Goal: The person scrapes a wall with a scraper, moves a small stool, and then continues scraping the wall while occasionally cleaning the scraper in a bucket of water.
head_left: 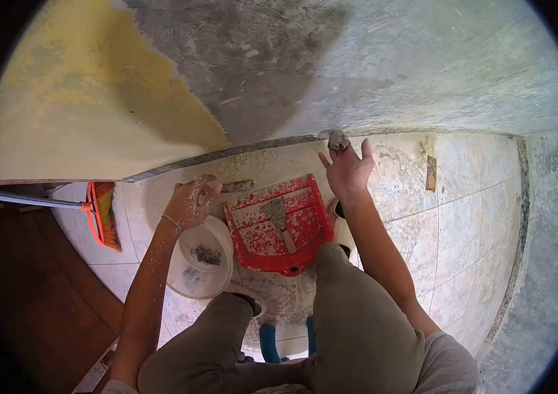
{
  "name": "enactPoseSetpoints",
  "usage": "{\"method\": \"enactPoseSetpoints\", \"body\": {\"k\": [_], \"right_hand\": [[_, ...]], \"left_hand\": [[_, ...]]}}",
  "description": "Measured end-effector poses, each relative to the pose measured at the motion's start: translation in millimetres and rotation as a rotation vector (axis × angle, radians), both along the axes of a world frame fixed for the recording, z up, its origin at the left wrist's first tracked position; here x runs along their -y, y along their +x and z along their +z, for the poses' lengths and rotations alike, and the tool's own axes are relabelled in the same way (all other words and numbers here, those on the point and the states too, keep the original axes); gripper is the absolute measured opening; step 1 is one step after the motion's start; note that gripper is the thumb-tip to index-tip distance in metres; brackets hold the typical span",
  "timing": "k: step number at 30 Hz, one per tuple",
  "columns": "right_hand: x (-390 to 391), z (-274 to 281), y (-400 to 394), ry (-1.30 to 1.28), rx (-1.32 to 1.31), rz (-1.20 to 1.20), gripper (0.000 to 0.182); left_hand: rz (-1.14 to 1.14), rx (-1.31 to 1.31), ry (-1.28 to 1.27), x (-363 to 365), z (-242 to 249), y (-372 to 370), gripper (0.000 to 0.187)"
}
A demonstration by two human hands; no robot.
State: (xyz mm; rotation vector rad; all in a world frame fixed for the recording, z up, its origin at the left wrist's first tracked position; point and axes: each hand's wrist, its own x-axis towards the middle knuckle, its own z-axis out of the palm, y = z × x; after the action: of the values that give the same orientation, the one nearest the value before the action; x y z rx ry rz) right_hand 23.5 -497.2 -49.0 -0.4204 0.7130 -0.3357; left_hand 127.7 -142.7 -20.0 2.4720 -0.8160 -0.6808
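Note:
My left hand [193,202], dusted with white flakes, hovers by the upper rim of a white bucket [227,230]. Its fingers are loosely bent and apart, and no object shows in them. Grey debris [206,255] lies inside the bucket. My right hand [350,172] reaches to the base of the wall, thumb and little finger spread wide. Its middle fingertips are right at a small grey lump [337,140]; whether they grip it I cannot tell. Between my hands sits a red dustpan [262,261] strewn with white flakes, with a putty knife [280,223] lying across it.
A broom [100,217] leans in from the left. The wall [410,72] ahead has yellow paint left and bare grey right. One flat strip [237,186] lies near my left hand, another [431,173] to the right on the dusty tiles [457,217]. My knees flank the dustpan.

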Motion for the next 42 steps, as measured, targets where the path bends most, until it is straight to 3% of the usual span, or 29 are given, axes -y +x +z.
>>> {"method": "enactPoseSetpoints", "body": {"k": [12,15,18,21,23,25,26,29,34,37,38,42], "right_hand": [[11,39,17,0.16,0.024,-0.119,0.071],[22,16,19,0.11,0.04,-0.089,0.073],[13,44,20,0.129,0.049,-0.11,0.073],[25,16,21,0.075,0.087,-0.069,0.074],[25,23,22,0.101,-0.003,-0.086,0.073],[23,35,13,0.208,0.218,-0.085,0.073],[26,26,10,0.107,0.238,-0.003,0.071],[24,17,23,0.035,0.003,-0.066,0.074],[27,15,21,-0.014,0.15,-0.056,0.071],[22,41,18,0.15,0.164,-0.103,0.067],[24,32,17,0.097,0.194,-0.062,0.068],[31,10,28,0.013,0.032,-0.13,0.068]], "left_hand": [[0.031,-0.067,-0.011,5,7,1,0.036],[-0.009,-0.021,-0.005,3,5,-2,0.037],[0.034,-0.062,-0.036,2,-1,2,0.033],[0.007,0.019,-0.024,3,-1,-2,0.033],[0.047,-0.061,-0.062,3,-4,1,0.033],[0.04,-0.068,-0.039,3,0,6,0.033],[0.026,-0.088,-0.014,1,2,2,0.033],[0.026,-0.024,-0.051,2,-5,0,0.033],[-0.006,-0.023,-0.056,-1,-6,2,0.034],[-0.006,0.017,-0.057,6,2,1,0.035],[-0.001,0.029,-0.031,6,5,-2,0.035],[0.01,-0.071,-0.056,5,-5,5,0.035]]}}
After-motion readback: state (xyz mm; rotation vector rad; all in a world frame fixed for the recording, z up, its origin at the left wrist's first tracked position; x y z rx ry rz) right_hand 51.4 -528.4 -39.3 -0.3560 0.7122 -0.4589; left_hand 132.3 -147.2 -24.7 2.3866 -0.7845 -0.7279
